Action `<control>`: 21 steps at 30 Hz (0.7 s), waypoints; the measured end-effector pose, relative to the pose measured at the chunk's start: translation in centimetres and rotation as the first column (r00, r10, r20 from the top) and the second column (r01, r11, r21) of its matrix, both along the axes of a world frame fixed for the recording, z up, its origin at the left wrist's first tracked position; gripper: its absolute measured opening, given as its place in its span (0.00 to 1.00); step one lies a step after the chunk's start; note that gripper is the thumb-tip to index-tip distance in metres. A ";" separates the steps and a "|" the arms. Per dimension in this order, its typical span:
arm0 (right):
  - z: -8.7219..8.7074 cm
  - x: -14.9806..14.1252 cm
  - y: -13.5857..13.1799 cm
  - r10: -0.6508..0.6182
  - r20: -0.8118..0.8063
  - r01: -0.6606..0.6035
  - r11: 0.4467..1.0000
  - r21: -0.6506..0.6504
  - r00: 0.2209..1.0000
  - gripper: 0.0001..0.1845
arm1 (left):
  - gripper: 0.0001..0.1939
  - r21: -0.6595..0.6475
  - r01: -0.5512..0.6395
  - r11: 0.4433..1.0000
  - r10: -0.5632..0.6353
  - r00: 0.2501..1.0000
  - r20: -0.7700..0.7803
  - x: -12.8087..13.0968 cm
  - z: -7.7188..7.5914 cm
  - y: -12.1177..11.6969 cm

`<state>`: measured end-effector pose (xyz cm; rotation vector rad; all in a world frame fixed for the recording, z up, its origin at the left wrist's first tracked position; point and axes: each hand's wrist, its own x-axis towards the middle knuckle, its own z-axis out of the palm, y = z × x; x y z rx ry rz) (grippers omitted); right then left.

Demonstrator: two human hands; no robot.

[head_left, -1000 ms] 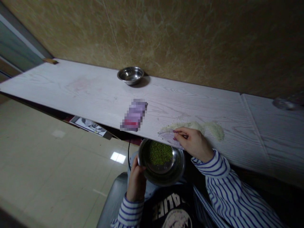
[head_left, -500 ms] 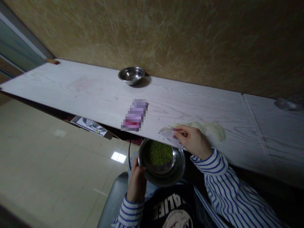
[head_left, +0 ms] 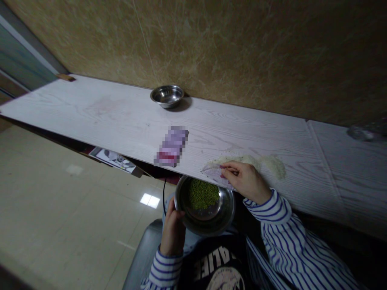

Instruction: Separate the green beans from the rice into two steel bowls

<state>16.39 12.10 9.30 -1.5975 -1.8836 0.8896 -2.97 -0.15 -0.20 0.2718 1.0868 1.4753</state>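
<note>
My left hand (head_left: 172, 233) grips the rim of a steel bowl (head_left: 219, 219) holding green beans (head_left: 203, 194), just below the front edge of the white table (head_left: 121, 117). My right hand (head_left: 246, 181) rests on the table edge, fingers pinched on a pale card (head_left: 214, 173) pressed against a pile of white grains (head_left: 266, 163). The card's edge lies flat on the wood near the bowl.
An empty steel bowl (head_left: 167, 95) stands at the back by the tan wall. A blurred purple rectangle (head_left: 171, 146) lies near the table's front edge. Another metal object (head_left: 361, 133) sits at the far right. Tiled floor lies to the left.
The bowl of beans and my left hand shifted very slightly left. My right hand has barely moved on the card.
</note>
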 end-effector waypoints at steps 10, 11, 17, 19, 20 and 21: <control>-0.2 -0.8 0.4 0.021 0.009 -0.021 1.000 0.019 1.000 0.11 | 0.25 -0.007 -0.005 1.000 0.005 1.000 -0.007 -0.4 -0.4 -0.1; -0.2 -1.0 0.5 0.031 0.014 -0.031 0.999 0.025 0.999 0.11 | 0.25 -0.009 -0.007 1.000 0.007 1.000 -0.014 -0.5 -0.4 -0.1; 0.0 -1.2 -0.1 0.138 0.006 -0.138 0.990 0.018 0.990 0.10 | 0.25 -0.029 -0.007 1.000 0.006 1.000 -0.011 -0.6 -0.1 0.1; -0.2 -0.7 -0.7 0.139 -0.030 -0.138 0.990 0.017 0.990 0.10 | 0.26 -0.020 -0.004 1.000 0.004 1.000 -0.005 -0.5 -0.1 0.1; -0.3 -0.4 -1.1 0.120 -0.046 -0.119 0.993 0.017 0.992 0.10 | 0.26 -0.015 -0.001 1.000 0.001 1.000 -0.003 -0.4 -0.2 0.2; -0.5 0.0 -1.5 0.091 -0.056 -0.090 0.996 0.019 0.994 0.10 | 0.26 -0.013 0.006 1.000 -0.006 1.000 0.002 -0.4 -0.2 0.1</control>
